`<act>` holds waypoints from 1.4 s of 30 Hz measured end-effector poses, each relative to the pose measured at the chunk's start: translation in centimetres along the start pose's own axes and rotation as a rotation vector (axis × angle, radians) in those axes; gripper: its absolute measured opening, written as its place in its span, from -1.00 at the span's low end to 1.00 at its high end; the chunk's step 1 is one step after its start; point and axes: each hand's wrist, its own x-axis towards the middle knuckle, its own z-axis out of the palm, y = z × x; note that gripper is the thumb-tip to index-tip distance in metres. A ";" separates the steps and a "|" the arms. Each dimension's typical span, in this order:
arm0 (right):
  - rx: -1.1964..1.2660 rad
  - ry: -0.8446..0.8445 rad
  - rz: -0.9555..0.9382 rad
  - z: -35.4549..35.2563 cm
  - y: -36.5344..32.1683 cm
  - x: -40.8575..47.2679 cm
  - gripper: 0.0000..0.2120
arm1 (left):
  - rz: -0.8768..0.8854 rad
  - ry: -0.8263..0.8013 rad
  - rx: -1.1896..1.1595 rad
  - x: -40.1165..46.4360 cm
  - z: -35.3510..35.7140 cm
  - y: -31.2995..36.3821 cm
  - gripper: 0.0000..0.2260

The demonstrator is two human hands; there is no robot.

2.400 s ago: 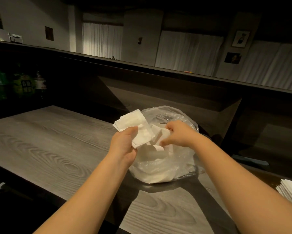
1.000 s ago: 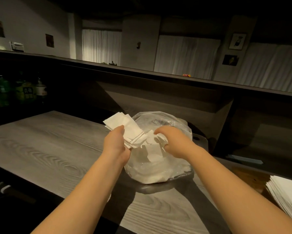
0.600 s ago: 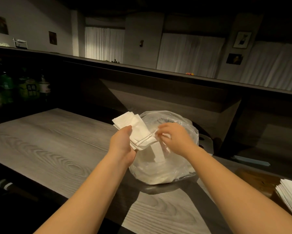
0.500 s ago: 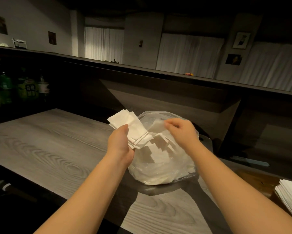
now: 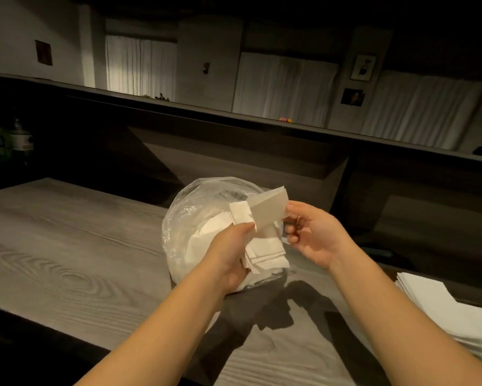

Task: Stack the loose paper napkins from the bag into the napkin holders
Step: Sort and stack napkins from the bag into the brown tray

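A clear plastic bag [image 5: 191, 218] full of loose white napkins stands on the grey wooden counter [image 5: 67, 260]. My left hand [image 5: 230, 253] grips a bunch of folded white napkins [image 5: 264, 253] in front of the bag. Just right of it, my right hand [image 5: 313, 236] pinches the edge of a single folded napkin [image 5: 267, 208], held up against the top of the bunch. No napkin holder is in view.
A stack of white napkins [image 5: 451, 310] lies at the counter's right edge. Bottles [image 5: 19, 140] stand in the dark at the far left. A raised dark ledge [image 5: 234, 118] runs behind the counter.
My right hand has come out of the bag with a single napkin and brought it to the bunch. My left hand has turned and lowered the bunch to the right, in front of the bag.
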 end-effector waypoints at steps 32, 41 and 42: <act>-0.123 0.194 0.017 -6.9 5.4 -2.0 -0.80 | -0.059 -0.128 0.404 1.9 3.8 -5.8 -0.89; -1.182 -0.242 -0.613 -10.8 7.0 -3.5 -0.52 | -0.241 -0.059 -0.165 3.3 3.6 -6.8 -0.69; -1.196 -0.225 -0.645 -11.0 7.3 -3.4 -0.57 | -0.247 -0.063 -0.178 3.5 3.5 -6.9 -0.67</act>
